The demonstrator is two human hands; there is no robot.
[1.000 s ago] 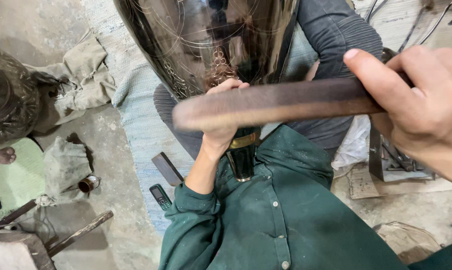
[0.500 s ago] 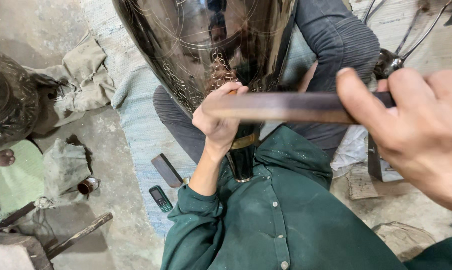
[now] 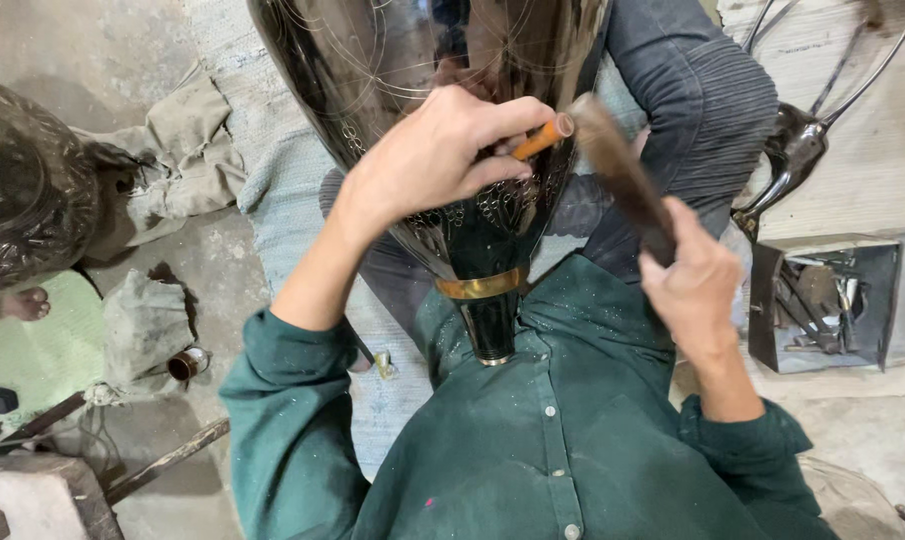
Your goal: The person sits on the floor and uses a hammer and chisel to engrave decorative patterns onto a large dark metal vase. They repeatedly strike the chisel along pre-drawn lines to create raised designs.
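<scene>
In the centre of the frame we pinch a slim orange-handled metal chisel [image 3: 541,138] in our left hand [image 3: 443,150], the grip closed tight around it with the tip hidden against the large dark polished metal vase [image 3: 443,90], which fills the upper middle of the frame and tapers down to a brass-coloured band [image 3: 481,286] resting against our green shirt [image 3: 533,440]. Our right hand [image 3: 695,280], right of centre, has its grip wrapped around the lower end of a dark, flat wooden mallet [image 3: 621,170], whose upper end sits just beside the chisel's orange butt. Fine engraved lines already cover the vase wall. As we judge it, the main danger is a glancing strike: if the mallet lands off the small butt, the chisel could skid across the glossy curve and scar the pattern, or the blow could catch our left fingers [image 3: 498,120], which lie very near it. The vase seems steadied only by our lap, so it may roll under a blow. A grey metal tray of tools [image 3: 823,300] lies at the right edge, well apart.
</scene>
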